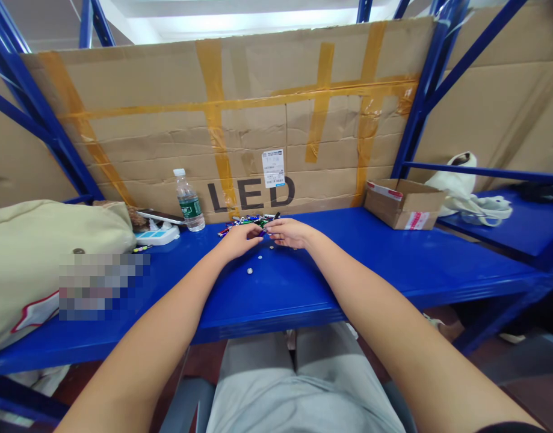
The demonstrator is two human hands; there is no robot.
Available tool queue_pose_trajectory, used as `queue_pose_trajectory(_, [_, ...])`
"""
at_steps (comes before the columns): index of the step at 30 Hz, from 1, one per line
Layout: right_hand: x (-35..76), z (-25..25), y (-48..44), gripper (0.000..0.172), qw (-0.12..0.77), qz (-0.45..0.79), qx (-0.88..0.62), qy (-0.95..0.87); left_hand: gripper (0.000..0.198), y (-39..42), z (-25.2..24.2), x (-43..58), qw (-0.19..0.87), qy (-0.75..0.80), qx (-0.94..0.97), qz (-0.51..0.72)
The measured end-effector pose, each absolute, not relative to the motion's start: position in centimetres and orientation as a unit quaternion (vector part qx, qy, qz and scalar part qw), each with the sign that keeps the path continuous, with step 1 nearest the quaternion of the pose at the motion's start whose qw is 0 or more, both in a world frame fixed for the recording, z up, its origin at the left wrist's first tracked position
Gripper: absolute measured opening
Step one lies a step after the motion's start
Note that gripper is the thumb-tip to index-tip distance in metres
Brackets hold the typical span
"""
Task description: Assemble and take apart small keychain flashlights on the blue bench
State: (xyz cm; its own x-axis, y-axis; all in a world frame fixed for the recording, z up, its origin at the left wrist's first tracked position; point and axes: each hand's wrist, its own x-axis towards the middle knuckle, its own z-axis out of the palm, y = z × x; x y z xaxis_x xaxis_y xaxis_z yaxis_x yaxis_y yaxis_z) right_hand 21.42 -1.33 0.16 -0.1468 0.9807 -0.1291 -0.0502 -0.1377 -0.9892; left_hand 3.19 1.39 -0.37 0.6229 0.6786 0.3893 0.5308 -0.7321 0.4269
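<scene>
At the blue table [416,258]: a seated person in grey trousers brings two bare hands close together near the far edge.
Left hand [240,240]: thumb and fingers close on a small dark-blue piece [262,233].
Right hand [287,233]: fingers bent, tips at the same piece; whether they clamp it is too small to tell.
Shiny pile [253,219]: small metallic pieces in blue, red and green, heaped just behind the hands, partly hidden by them.
Silver discs [250,271]: scattered on the tabletop, on the person's side of the hands.
To the left: a green-labelled water bottle [190,207] stands upright near a white power strip [163,236], with a beige canvas bag [37,240] nearer.
To the right: an open cardboard box [405,204].
Backdrop: a taped cardboard panel [168,138] printed "LED", bearing a white shipping label [274,168].
</scene>
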Motion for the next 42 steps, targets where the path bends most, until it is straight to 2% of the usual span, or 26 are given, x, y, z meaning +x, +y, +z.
queue_pose_trajectory(7, [21.5, 0.2, -1.3, 0.014, 0.441, 0.574, -0.480, -0.496, 0.028, 1.2, -0.2, 3.2, 0.122, 0.342, 0.891, 0.273])
queue_pose_trajectory(17, [22.3, 0.1, -1.0, 0.016, 0.447, 0.569, -0.447, -0.526, 0.043, 0.8, 0.3, 3.2, 0.230, 0.313, 0.875, 0.289])
queue_pose_trajectory(19, [22.3, -0.2, -0.7, 0.017, 0.456, 0.517, -0.449, -0.568, 0.044, 0.8, 0.3, 3.2, 0.249, 0.311, 0.871, 0.287])
queue_pose_trajectory(21, [22.3, -0.5, -0.2, 0.016, 0.449, 0.412, -0.459, -0.647, 0.042, 0.7, 0.3, 3.2, 0.269, 0.318, 0.865, 0.280])
queue_pose_trajectory(25, [22.4, -0.8, 0.3, 0.005, 0.369, 0.164, -0.467, -0.787, 0.039, 0.6, 0.7, 3.1, 0.308, 0.343, 0.845, 0.270])
queue_pose_trajectory(27, [22.5, -0.5, 0.0, 0.009, 0.347, 0.097, -0.462, -0.810, 0.039, 0.6, 0.9, 3.0, 0.317, 0.351, 0.839, 0.268])
queue_pose_trajectory(37, [21.9, 1.1, -1.7, 0.024, 0.211, -0.012, -0.471, -0.856, 0.039, 0.7, 1.0, 2.4, 0.379, 0.387, 0.809, 0.227])
queue_pose_trajectory(42, [21.5, 0.7, -1.7, 0.028, 0.176, -0.045, -0.469, -0.864, 0.043, 1.2, 0.6, 2.0, 0.340, 0.358, 0.847, 0.197])
